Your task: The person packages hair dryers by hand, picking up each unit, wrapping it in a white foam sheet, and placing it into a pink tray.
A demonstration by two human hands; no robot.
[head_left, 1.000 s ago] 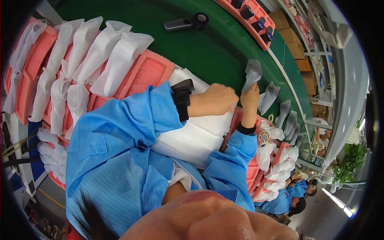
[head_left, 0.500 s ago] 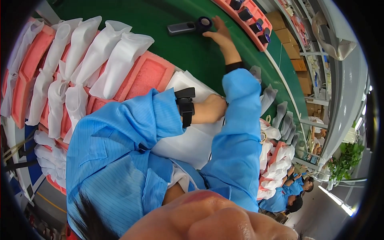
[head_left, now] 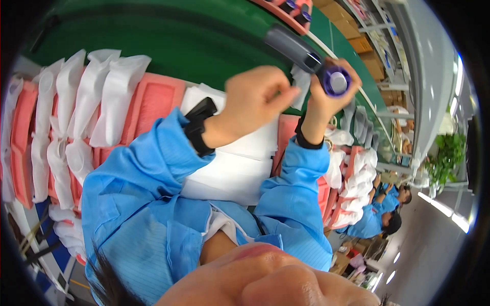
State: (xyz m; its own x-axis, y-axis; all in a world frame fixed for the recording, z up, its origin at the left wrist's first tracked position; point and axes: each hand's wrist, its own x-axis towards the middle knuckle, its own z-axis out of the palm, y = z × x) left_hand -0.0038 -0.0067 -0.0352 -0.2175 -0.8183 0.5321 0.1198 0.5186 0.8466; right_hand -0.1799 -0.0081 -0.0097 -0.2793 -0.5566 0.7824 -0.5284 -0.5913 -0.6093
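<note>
Tape dispenser [head_left: 311, 58] is up in the air over the green conveyor belt [head_left: 153, 35], near the pink tray edge: dark grey handle, purple roll hub with a pale centre facing the camera. Right hand [head_left: 326, 92] is wrapped shut around the hub end. Left hand [head_left: 255, 102] sits just beside it, fingers pinched toward the roll; can't tell whether it has the tape end, too blurred.

Step looks like finding or pulling the free tape end. Next move probably needs a firm pinch on that end and a steady pull while the right hand keeps the roll from turning away.

Below the hands: stack of white flat sheets [head_left: 229, 173] on the bench. Left side: row of white plastic pouches [head_left: 102, 102] leaning on pink foam trays [head_left: 153, 102]. Right side: more white pouches [head_left: 357, 173] in pink trays, co-workers in blue coats [head_left: 377, 214] beyond. Cardboard boxes [head_left: 365, 46] on far shelving. No readable labels.
</note>
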